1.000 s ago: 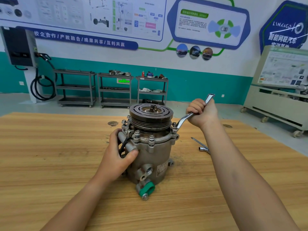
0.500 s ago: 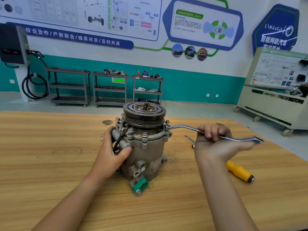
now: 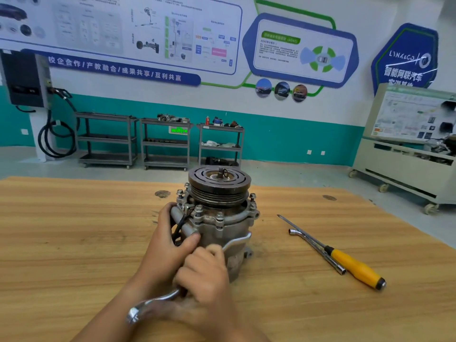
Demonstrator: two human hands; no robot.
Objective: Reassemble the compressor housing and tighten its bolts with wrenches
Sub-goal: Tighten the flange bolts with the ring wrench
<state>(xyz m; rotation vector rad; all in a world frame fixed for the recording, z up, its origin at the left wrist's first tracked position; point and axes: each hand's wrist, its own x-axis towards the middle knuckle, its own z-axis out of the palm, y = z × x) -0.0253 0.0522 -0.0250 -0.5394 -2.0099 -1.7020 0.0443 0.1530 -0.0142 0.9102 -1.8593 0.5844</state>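
Head view has the compressor point(image 3: 222, 225) standing upright in the middle of the wooden table point(image 3: 74, 230), pulley point(image 3: 219, 181) on top and the flange bolts point(image 3: 198, 208) ringed just beneath it. My left hand point(image 3: 167, 248) grasps the housing's left side, thumb laid over the pipe point(image 3: 183, 224) there, and that is the brace I need. My right hand point(image 3: 204, 275) is wrapped round the shank of the offset wrench point(image 3: 160, 299), which lies slantwise across the front of the housing: one end up against the body wall below the flange, the other low and close to me, blurred. As far as I can tell neither end sits on a bolt head, so I judge I am between bites on the bolts. To do this well I should drop the ring fully and squarely over a head before loading it, since a half-seated ring will likely slip and round the corners. I should slide my grip out toward the free end for leverage and pull rather than push. I should work across the ring of bolts in small, even turns so the housing closes flat. The pulley looks top-heavy, so my left hand must resist both twist and tip. An L-shaped socket wrench point(image 3: 318, 250) and a yellow-handled screwdriver point(image 3: 355, 267) lie together on the table to my right.
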